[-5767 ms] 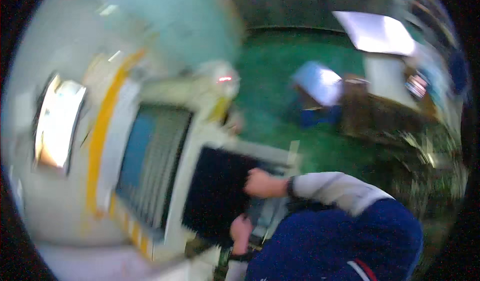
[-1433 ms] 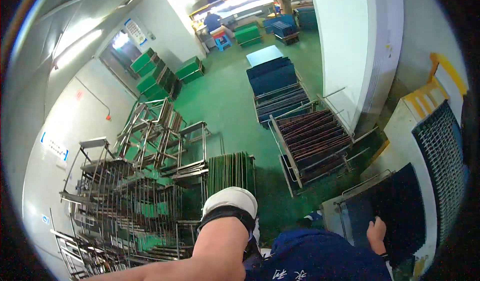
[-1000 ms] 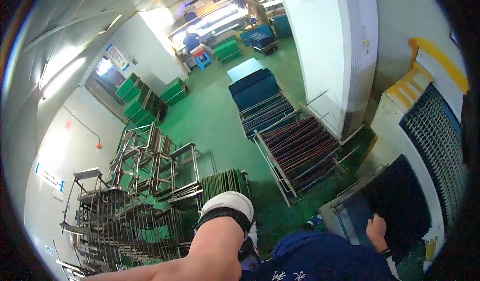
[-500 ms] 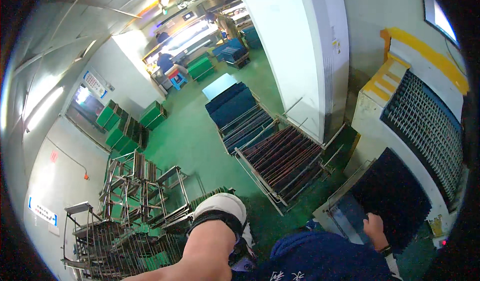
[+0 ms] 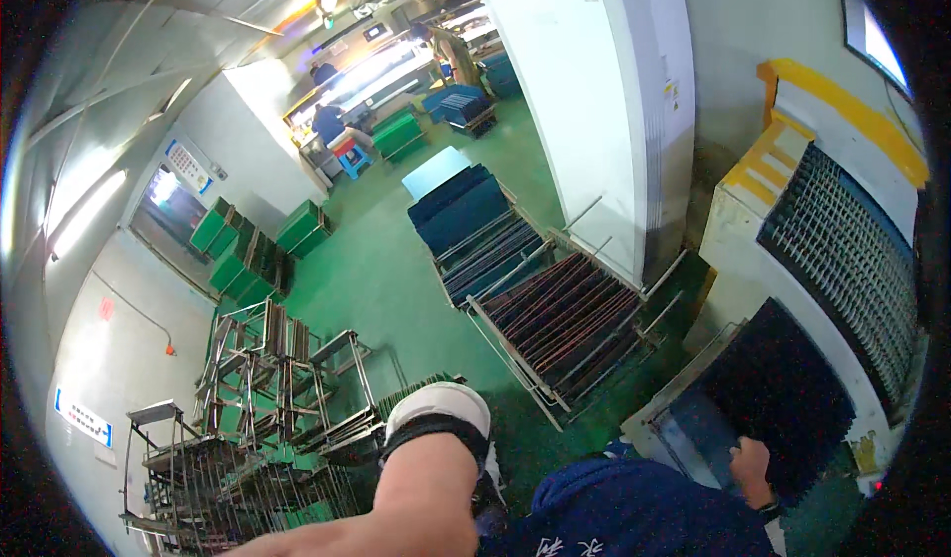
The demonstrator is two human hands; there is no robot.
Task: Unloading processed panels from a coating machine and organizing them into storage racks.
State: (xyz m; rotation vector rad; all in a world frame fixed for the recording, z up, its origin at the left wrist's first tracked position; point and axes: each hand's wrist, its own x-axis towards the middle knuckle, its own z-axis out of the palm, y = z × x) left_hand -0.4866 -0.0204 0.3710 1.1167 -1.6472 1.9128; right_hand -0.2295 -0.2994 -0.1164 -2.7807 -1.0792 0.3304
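Observation:
Toward the lower right, my right hand (image 5: pixel 750 466) has its fingers curled at the lower left edge of a dark blue-black panel (image 5: pixel 792 389). The panel leans in a metal rack, in front of a greyish sheet (image 5: pixel 701 436). A dark band circles that wrist. Bare skin of my left hand (image 5: pixel 428 488) shows close at the bottom middle, beyond a black band (image 5: pixel 438 430) and a white sleeve (image 5: pixel 446 399). Its fingers run past the lower edge, so I cannot see what they hold.
A wire rack with upright dark panels (image 5: pixel 565 324) stands mid-floor, with more panels (image 5: pixel 461 205) behind it. Bare metal racks (image 5: pixel 267 379) crowd the left. At right is a pale machine with a gridded slope (image 5: pixel 842 250); a white cabinet (image 5: pixel 584 111) stands behind. People work at a far lit bench.
My right hand has shifted slightly right and down along the panel's edge. The left hand has turned a little and moved slightly. The racks and panels look the same.

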